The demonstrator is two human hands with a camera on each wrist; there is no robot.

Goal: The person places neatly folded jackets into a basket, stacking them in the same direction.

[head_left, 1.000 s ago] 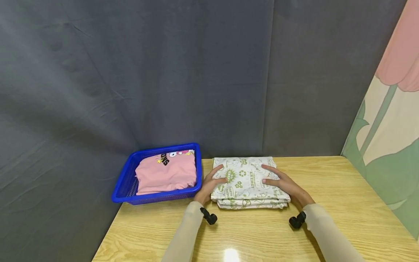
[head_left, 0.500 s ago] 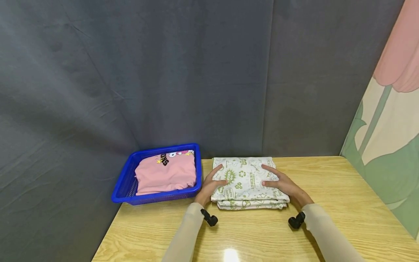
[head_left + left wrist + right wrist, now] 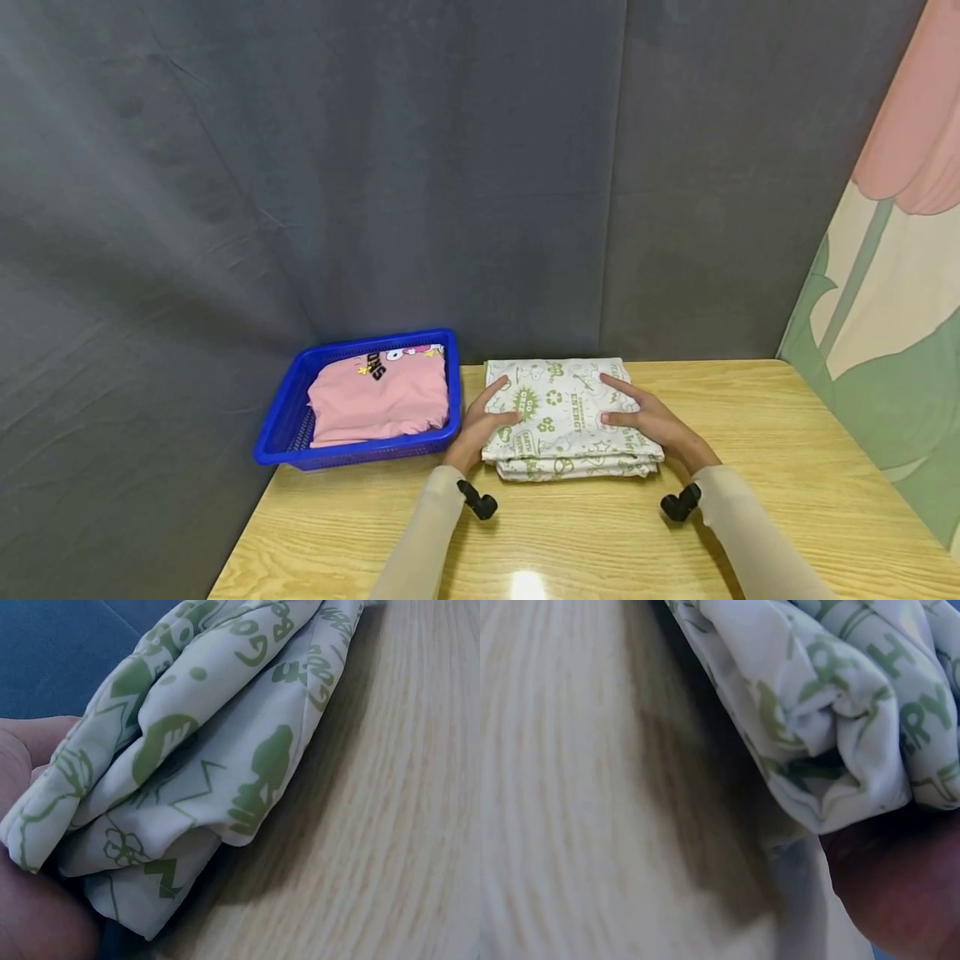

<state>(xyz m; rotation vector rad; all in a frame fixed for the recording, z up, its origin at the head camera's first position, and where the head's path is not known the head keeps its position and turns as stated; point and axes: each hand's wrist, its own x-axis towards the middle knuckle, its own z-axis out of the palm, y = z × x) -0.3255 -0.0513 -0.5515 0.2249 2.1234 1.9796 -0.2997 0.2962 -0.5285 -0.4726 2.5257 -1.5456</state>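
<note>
A thick folded white cloth with green cartoon and lettering print (image 3: 562,417) lies on the table in the head view. My left hand (image 3: 476,429) holds its left side, thumb and a finger over the top. From the opposite side my right hand (image 3: 660,425) grips it in the same way. The left wrist view shows several layers of the cloth (image 3: 202,750) with my left hand (image 3: 37,915) around their edge. In the right wrist view a rolled fold of the cloth (image 3: 825,727) sits against my right hand (image 3: 900,889). Fingers below the cloth are hidden.
A blue plastic basket (image 3: 300,457) stands close by my left hand, with a folded pink printed garment (image 3: 382,400) inside. The wooden table (image 3: 570,533) meets a dark grey curtain (image 3: 465,183) at the back. A flower-painted wall (image 3: 892,333) borders the right.
</note>
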